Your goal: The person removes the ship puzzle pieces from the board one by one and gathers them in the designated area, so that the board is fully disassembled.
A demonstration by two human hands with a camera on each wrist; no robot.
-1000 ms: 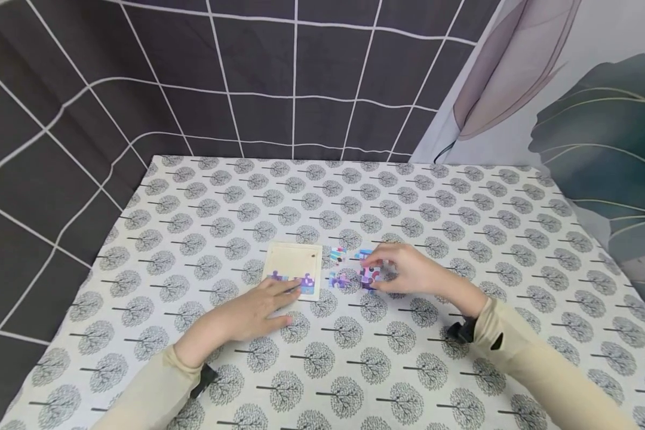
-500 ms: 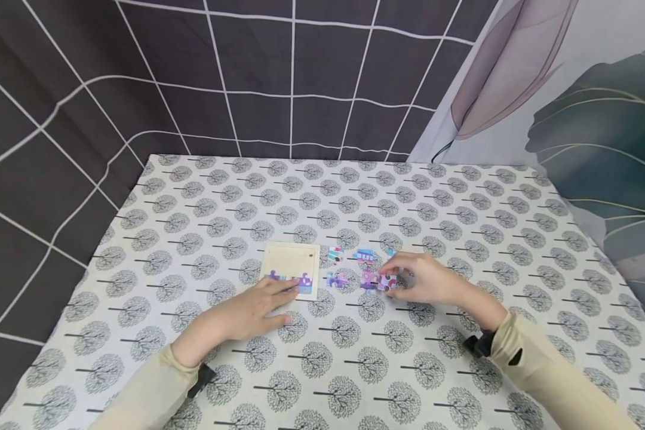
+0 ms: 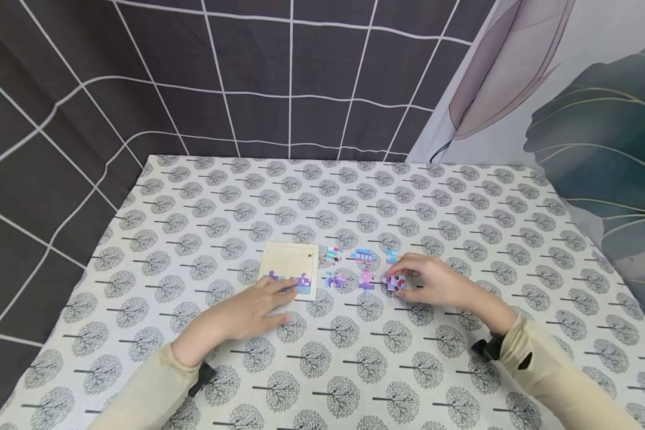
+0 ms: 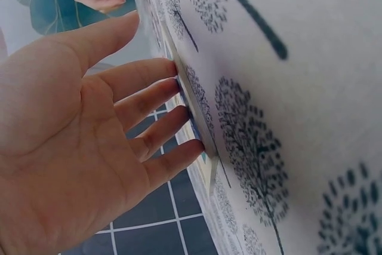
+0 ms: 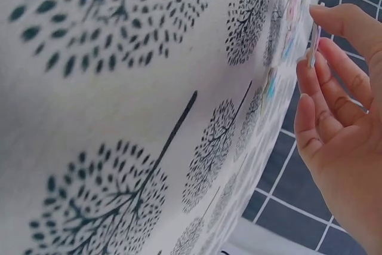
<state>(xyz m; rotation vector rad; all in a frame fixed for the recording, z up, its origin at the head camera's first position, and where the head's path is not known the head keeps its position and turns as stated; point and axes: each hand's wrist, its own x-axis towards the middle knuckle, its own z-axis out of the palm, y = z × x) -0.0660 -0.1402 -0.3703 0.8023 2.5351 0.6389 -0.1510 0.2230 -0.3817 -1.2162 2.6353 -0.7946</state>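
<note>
My right hand pinches a jigsaw piece with dark red and pale round shapes between thumb and fingers. In the right wrist view the piece shows edge-on at the fingertips, raised off the cloth. My left hand lies with fingers extended over the lower edge of a cream puzzle tray. Purple and blue pieces sit along the tray's near side, partly hidden under those fingers. In the left wrist view the left fingertips touch the tray's edge.
Loose pieces lie in two rows right of the tray: a striped one, a blue-and-pink one, a light blue one, a purple one and a pink one. A tree-print cloth covers the table; a dark checked curtain hangs behind.
My right hand has moved right with the pinched piece, away from the pink piece, and the blue-and-pink and light blue pieces have come into view. The left hand stays on the tray.
</note>
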